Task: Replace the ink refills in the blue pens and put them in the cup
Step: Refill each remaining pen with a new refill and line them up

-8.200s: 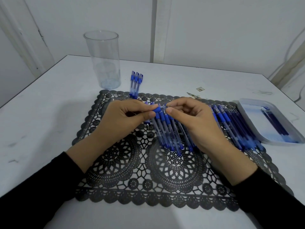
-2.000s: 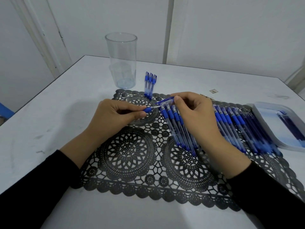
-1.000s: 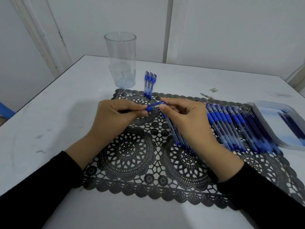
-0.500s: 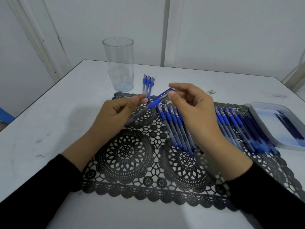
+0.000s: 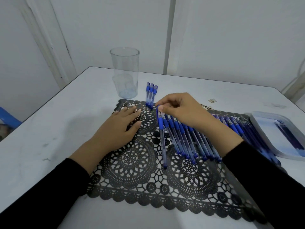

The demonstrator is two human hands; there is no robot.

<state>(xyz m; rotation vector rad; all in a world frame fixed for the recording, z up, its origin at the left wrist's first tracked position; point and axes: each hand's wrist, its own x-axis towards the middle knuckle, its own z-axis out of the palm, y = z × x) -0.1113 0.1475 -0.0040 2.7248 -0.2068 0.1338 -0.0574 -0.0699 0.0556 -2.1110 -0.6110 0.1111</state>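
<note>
Pinching the far end of a blue pen (image 5: 161, 138) between thumb and fingertips, the right hand (image 5: 183, 111) holds it at the left edge of the row of pens (image 5: 189, 141) on the black lace placemat (image 5: 132, 162). The left hand (image 5: 118, 129) lies flat on the mat, fingers straight. The clear cup (image 5: 125, 71) stands beyond on the white table (image 5: 49, 129), three pens (image 5: 151, 93) just beside it.

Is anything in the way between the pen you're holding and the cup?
Nothing visible blocks it. The right hand pinches the pen. Three pens lie flat just right of the cup, likely low enough to pass over.
</note>
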